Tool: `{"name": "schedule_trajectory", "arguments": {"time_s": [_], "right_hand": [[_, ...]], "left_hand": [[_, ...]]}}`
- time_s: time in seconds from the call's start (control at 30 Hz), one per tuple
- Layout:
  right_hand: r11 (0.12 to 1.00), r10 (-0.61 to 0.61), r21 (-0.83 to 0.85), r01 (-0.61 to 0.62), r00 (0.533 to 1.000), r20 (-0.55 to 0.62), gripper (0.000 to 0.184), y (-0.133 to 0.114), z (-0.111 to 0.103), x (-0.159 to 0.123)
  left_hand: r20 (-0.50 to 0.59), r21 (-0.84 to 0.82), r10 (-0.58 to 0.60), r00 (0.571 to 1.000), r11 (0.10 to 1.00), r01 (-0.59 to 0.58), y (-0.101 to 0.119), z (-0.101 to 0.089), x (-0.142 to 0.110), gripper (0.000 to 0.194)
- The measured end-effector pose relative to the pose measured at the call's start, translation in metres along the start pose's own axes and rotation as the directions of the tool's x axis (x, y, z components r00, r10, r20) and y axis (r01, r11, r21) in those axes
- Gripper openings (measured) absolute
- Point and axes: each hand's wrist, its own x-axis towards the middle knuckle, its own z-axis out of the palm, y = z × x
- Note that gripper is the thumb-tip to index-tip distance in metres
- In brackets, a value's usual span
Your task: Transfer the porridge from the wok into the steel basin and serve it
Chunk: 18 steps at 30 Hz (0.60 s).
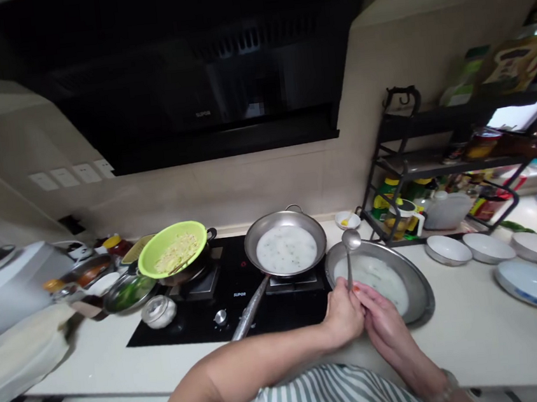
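Tabletop [504, 342] is carrying a basin [419, 290], bowls [449, 250] right of it, pan [251, 244] left. Above it, left hand [344, 311] is gripping a ladle [351, 239]; grip of right hand [382, 314] is unclear.

Your left hand [345, 313] and right hand [384, 320] are hiding the lower end of the spoon [351, 239], and are also covering part of the near rim of the metal basin [423, 290]. Both your arms are running off the bottom edge, as is the striped apron [327, 396]. Green bowl [146, 257] is masking the pot [194, 274] beneath. Flecks in the pan [251, 247]: appearing too small to identify. Upper-shelf bottle [518, 66]: blurring, label not reading. Hood [188, 75] is passing out the top.
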Motion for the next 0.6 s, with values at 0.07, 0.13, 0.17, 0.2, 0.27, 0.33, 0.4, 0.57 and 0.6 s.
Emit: {"name": "schedule_trajectory", "arguments": {"time_s": [0.07, 0.13, 0.17, 0.2, 0.27, 0.33, 0.4, 0.57, 0.6], "right_hand": [[1.000, 0.010, -0.003, -0.010, 0.999, 0.036, 0.030, -0.006, 0.009, 0.002], [0.999, 0.044, 0.004, -0.044, 0.997, 0.066, 0.033, -0.011, 0.020, 0.002], [0.998, 0.065, -0.001, -0.065, 0.995, 0.080, 0.036, -0.013, 0.026, 0.001], [0.997, 0.082, -0.012, -0.081, 0.992, 0.096, 0.038, -0.015, 0.032, 0.001], [0.996, 0.087, -0.034, -0.083, 0.988, 0.128, 0.043, -0.017, 0.042, 0.001], [0.997, 0.063, -0.060, -0.055, 0.987, 0.145, 0.046, -0.020, 0.049, 0.007], [0.991, 0.030, -0.130, -0.012, 0.990, 0.137, 0.044, -0.024, 0.052, 0.019], [0.698, -0.015, -0.694, 0.176, 0.973, 0.232, 0.018, -0.042, 0.049, 0.069], [0.515, -0.017, -0.819, 0.251, 0.959, 0.283, 0.013, -0.047, 0.050, 0.078]], "left_hand": [[0.021, -0.070, 0.005, 1.000, 0.998, -0.003, 0.002, -0.006, -0.001, 0.015], [0.059, -0.109, 0.003, 0.998, 0.994, 0.003, 0.003, -0.015, -0.002, 0.020], [0.081, -0.107, 0.005, 0.997, 0.994, 0.004, 0.003, -0.021, -0.002, 0.022], [0.107, -0.090, 0.015, 0.994, 0.996, -0.006, 0.004, -0.028, -0.004, 0.024], [0.161, -0.022, 0.076, 0.984, 0.997, -0.073, 0.005, -0.048, -0.009, 0.025], [0.205, 0.067, 0.182, 0.962, 0.978, -0.199, 0.005, -0.074, -0.018, 0.022], [0.133, 0.141, 0.284, 0.950, 0.943, -0.302, 0.000, -0.104, -0.029, 0.025], [-0.161, 0.314, 0.260, 0.952, 0.928, -0.200, -0.046, -0.175, -0.046, 0.030], [-0.206, 0.367, 0.224, 0.952, 0.920, -0.137, -0.058, -0.184, -0.046, 0.028]]}}
